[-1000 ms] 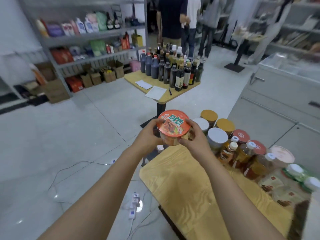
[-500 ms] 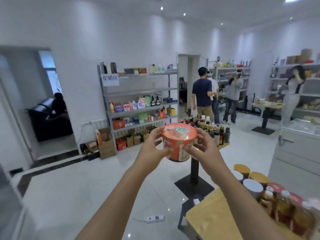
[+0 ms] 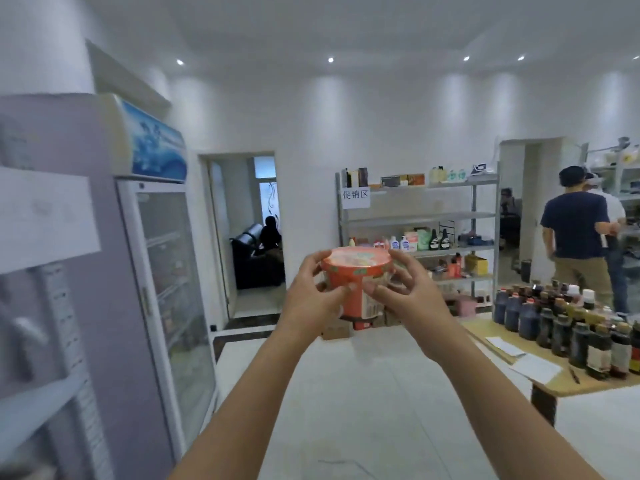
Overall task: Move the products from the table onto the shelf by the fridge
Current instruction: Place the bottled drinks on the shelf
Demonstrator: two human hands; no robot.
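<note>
Room: white-walled shop floor with pale tiles, ceiling spotlights and an open doorway [image 3: 249, 233] at the back, where a seated figure shows in dim light.
Fridge: tall glass-door fridge [image 3: 162, 271] at the left, with a blue banner across its top.
Shelf: pale, blurred shelf boards [image 3: 38, 220] fill the far left edge, just beside the fridge; what lies on them cannot be told.
Noodle cup: red-orange noodle cup [image 3: 358, 282] with a printed lid, roughly upright, held in the air at mid-frame, clear of any surface.
Left hand: the left hand [image 3: 313, 296] grips the cup's left side, fingers curled behind the rim, thumb on the front wall.
Right hand: the right hand [image 3: 408, 292] grips the right side, fingers curved round the rim, thumb on the front.
Rack: grey metal rack [image 3: 415, 216] against the back wall, carrying small bottles and boxes, with a white sign [image 3: 355, 195] at its upper left.
Table: wooden table [image 3: 550, 382] at the right holds crowded dark bottles [image 3: 561, 323], with papers [image 3: 535, 367] and a pen [image 3: 573, 374] near its front edge.
People: two people [image 3: 576, 237] stand far right, backs turned.
</note>
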